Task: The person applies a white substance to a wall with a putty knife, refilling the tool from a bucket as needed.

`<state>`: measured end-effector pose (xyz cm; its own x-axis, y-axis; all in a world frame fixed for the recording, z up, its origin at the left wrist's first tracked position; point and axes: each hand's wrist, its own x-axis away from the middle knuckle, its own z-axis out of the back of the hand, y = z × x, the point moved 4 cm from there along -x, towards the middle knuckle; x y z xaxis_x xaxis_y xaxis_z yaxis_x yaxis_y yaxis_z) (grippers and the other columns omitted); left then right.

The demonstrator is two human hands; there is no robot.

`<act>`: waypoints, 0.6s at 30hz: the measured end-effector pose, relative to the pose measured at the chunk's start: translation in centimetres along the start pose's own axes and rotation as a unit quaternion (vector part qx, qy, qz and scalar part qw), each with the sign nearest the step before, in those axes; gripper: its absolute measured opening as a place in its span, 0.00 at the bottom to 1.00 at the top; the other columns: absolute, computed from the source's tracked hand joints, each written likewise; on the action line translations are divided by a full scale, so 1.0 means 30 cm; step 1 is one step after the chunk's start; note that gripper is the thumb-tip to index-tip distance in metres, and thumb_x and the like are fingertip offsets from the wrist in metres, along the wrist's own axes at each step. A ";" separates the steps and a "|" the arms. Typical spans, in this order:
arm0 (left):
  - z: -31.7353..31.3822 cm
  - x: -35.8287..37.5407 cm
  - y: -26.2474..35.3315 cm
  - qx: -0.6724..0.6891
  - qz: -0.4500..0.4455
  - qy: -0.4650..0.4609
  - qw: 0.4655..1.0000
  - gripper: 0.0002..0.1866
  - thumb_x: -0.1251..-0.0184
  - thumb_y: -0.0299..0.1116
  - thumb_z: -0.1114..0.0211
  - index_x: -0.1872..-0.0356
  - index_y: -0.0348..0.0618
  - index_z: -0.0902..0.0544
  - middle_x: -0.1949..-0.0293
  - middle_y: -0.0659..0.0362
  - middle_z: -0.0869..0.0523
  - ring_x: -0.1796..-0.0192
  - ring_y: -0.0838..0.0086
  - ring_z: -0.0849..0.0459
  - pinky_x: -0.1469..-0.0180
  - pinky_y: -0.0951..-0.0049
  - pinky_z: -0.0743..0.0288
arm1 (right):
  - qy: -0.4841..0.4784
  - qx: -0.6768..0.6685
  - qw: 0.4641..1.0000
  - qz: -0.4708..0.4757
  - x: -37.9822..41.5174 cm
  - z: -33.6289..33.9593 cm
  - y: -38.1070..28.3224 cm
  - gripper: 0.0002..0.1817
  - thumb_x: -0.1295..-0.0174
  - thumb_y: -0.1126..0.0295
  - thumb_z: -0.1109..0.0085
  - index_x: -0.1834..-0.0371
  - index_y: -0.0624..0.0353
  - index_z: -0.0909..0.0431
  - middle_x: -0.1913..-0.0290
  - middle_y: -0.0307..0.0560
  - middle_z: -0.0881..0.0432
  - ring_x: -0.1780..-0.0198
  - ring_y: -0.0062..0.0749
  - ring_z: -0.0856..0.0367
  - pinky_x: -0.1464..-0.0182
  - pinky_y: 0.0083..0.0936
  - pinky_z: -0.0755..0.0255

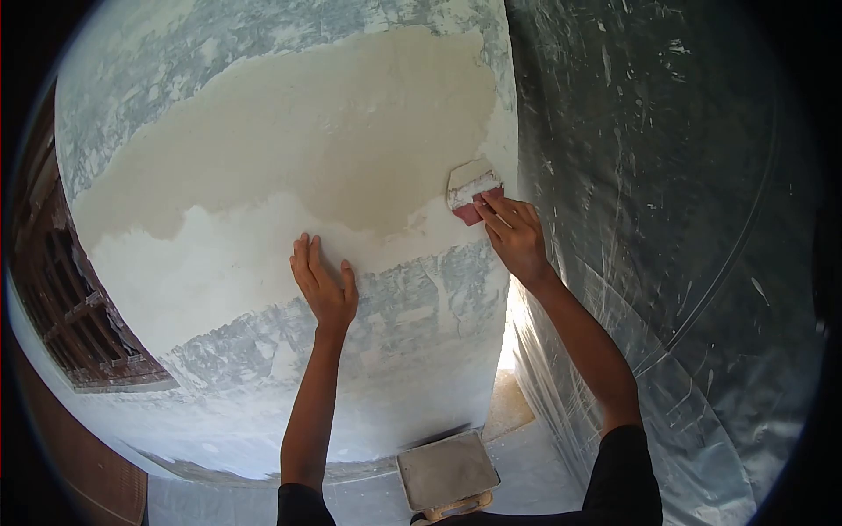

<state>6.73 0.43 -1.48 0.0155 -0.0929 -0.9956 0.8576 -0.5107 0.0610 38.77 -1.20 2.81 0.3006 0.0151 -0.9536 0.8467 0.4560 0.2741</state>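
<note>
My right hand [516, 237] grips a broad scraper [474, 188] by its dark red back, near the wall's right edge. White filler is smeared across the scraper, and its far edge meets the wall. Lower and to the left, my left hand [323, 279] holds nothing; its fingers are extended and its fingertips rest on or very close to the wall. Between and above both hands spreads a large beige patch of damp-looking plaster [351, 114], with a whiter band along its lower side. Blotchy grey-blue wall [403, 307] shows around this coating.
A rectangular tray [447, 473] with a grey surface stands below, at the wall's foot. Dark plastic sheeting [649, 175] with splashes hangs to the right. Clear plastic film [631, 351] drapes lower down. A brown slatted frame [92, 324] is set at the left.
</note>
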 end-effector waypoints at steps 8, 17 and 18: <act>-0.009 0.007 -0.005 -0.030 -0.019 0.018 0.999 0.30 0.32 0.33 0.41 0.30 0.33 0.32 0.26 0.46 0.36 0.22 0.51 0.42 0.23 0.45 0.50 | -0.029 0.045 0.999 -0.005 -0.056 -0.002 -0.057 0.13 0.43 0.78 0.37 0.53 0.61 0.14 0.50 0.44 0.13 0.54 0.32 0.14 0.53 0.29 0.24; -0.014 0.011 -0.011 -0.035 -0.026 0.009 0.999 0.31 0.32 0.34 0.41 0.29 0.34 0.34 0.26 0.46 0.37 0.22 0.50 0.42 0.23 0.44 0.50 | -0.107 0.072 0.992 0.004 -0.054 -0.021 -0.088 0.15 0.45 0.80 0.40 0.52 0.62 0.18 0.50 0.46 0.15 0.60 0.34 0.14 0.58 0.30 0.26; -0.014 0.011 -0.010 -0.038 -0.028 0.010 0.999 0.31 0.32 0.34 0.42 0.29 0.33 0.34 0.26 0.45 0.37 0.22 0.50 0.42 0.23 0.44 0.50 | -0.114 0.067 0.991 0.006 -0.051 -0.021 -0.092 0.15 0.45 0.80 0.41 0.53 0.63 0.19 0.50 0.46 0.16 0.61 0.34 0.14 0.59 0.30 0.26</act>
<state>6.70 0.90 -1.87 -0.0235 -0.0497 -0.9985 0.8944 -0.4474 0.0012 35.70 -1.92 3.44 0.3894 -0.1888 -0.9015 0.8886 0.3347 0.3137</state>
